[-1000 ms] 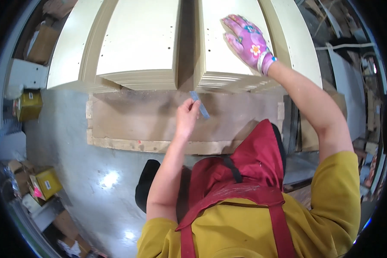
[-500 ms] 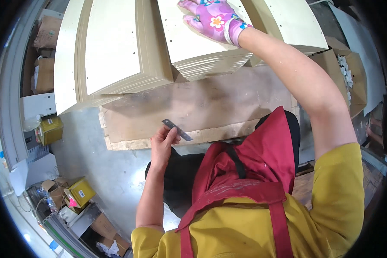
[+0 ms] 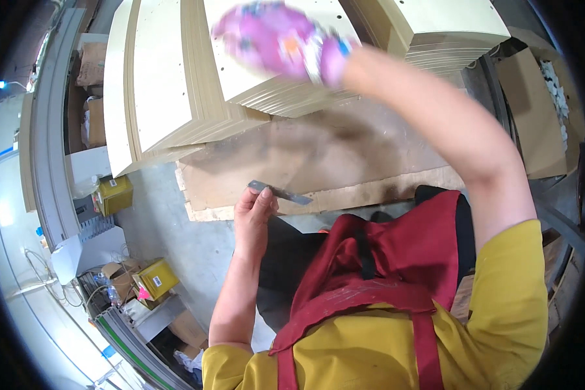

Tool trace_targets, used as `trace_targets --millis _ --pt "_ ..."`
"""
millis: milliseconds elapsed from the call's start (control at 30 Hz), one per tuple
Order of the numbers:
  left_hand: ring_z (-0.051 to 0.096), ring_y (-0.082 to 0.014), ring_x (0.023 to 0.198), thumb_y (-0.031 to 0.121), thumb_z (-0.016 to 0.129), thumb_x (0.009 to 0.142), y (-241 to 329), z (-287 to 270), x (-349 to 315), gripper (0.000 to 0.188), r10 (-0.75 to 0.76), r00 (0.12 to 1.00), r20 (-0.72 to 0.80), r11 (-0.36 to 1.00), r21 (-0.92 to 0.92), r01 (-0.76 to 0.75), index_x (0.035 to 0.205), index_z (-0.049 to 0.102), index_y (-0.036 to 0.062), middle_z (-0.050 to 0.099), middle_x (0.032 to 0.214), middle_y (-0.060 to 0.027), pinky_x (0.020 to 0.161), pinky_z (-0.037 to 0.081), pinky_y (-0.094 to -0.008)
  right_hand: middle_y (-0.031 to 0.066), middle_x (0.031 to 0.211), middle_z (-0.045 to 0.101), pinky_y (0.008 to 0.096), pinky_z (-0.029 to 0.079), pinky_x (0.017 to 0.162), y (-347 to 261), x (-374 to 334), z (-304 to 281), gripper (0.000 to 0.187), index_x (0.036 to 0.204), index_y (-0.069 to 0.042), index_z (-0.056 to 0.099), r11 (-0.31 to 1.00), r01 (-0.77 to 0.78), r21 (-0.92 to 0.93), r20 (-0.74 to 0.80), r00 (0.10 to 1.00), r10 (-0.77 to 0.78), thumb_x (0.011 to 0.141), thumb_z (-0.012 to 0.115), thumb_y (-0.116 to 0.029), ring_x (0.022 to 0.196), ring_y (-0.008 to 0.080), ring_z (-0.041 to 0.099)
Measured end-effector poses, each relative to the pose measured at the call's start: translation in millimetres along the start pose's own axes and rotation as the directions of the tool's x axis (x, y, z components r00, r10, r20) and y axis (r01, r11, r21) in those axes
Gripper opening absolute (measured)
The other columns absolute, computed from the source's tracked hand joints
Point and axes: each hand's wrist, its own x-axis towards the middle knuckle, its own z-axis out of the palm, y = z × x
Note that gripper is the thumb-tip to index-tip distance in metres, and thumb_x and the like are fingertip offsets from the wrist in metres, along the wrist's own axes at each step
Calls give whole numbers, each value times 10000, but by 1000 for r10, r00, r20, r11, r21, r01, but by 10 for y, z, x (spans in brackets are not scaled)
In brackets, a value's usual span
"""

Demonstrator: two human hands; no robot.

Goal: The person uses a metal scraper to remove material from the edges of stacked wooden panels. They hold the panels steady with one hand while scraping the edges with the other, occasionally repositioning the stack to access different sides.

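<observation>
Below the stacks, my left hand [image 3: 252, 221] pinches a narrow, flat, dark grey metal strip [image 3: 291, 195] between thumb and fingers. The strip looks like a blade or scraper, and its free end points right. My right hand [image 3: 273, 42], in a pink floral glove, is smeared by motion above the middle stack of cream-white panels [image 3: 335, 19]. Whether it touches the top panel, and how its fingers are held, I cannot tell. Small dark holes dot the panels. Another panel stack [image 3: 166, 71] stands at the left, its layered brown edges showing.
A third panel stack [image 3: 445, 16] is at the upper right. Under the stacks lies a brown board [image 3: 292, 149] with a pale, rough edge. An open cardboard box [image 3: 530, 110] with white pieces stands at the right. Yellow boxes [image 3: 156, 279] and a metal rail [image 3: 52, 149] line the left side.
My right hand has moved left across the middle stack and blurred. The metal strip in my left hand has turned closer to level. The whole view has shifted slightly.
</observation>
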Motion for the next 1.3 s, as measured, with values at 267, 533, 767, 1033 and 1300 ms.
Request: trace_targets --millis 267,533,767,1033,1300 --pt "509 -73 830 19 599 880 -127 353 -61 29 82 965 250 987 113 -113 877 628 20 558 901 20 758 416 -219 83 877 659 291 481 640 -1416 -1830 -593 335 1094 8 516 105 -881 461 779 458 427 871 587 -231 746 117 607" --pt "521 -109 845 62 584 893 69 228 -41 66 40 947 319 736 631 -243 884 617 5 585 894 -9 760 423 -247 107 728 651 322 470 625 -1474 -1878 -761 148 832 14 564 152 -945 289 852 326 409 831 547 -133 663 209 634" --pt "522 -266 1069 133 705 780 1333 -330 974 237 611 496 617 -509 786 -350 1012 657 117 530 1165 -72 850 464 -376 125 762 655 320 508 668 -1338 -2058 -674 149 919 30 555 502 -777 381 683 602 414 825 555 -87 741 229 657" --pt "518 -258 1102 151 677 812 1249 -333 1179 202 521 584 623 -535 771 -346 1013 681 172 496 1253 -28 888 472 -368 134 772 649 322 521 658 -1349 -2015 -684 169 955 61 551 84 -943 321 822 321 470 866 517 -79 709 211 656" --pt "534 -256 1068 165 698 791 1312 -322 1180 187 504 569 650 -521 754 -400 978 689 176 516 1227 -33 853 485 -355 106 740 637 332 495 656 -1300 -2052 -603 177 973 17 577 196 -950 243 843 307 441 867 475 -81 705 213 645"
